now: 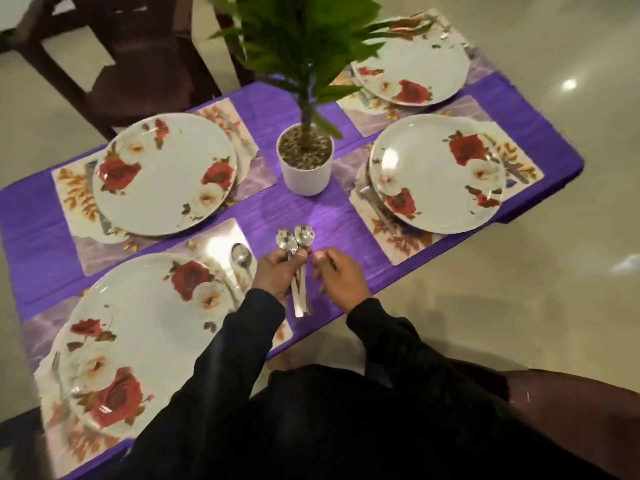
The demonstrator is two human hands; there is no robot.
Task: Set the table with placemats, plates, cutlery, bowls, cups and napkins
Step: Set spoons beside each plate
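Note:
My left hand (277, 273) grips a bunch of steel spoons (294, 239), bowls up and handles sticking out below the fist. My right hand (337, 271) hovers just right of them with curled fingers, holding nothing that I can see. One spoon (240, 258) lies on the near-left placemat (221, 237) beside the near-left plate (138, 337). Floral plates sit on the other mats: far left (162, 173), right (436, 173), far right (412, 64). Cutlery (375, 207) shows by the right plate's left edge.
A potted green plant (306, 161) stands mid-table on the purple tablecloth (311, 213). A dark wooden chair (131, 64) stands beyond the far left edge. Shiny tiled floor (519, 289) lies to the right.

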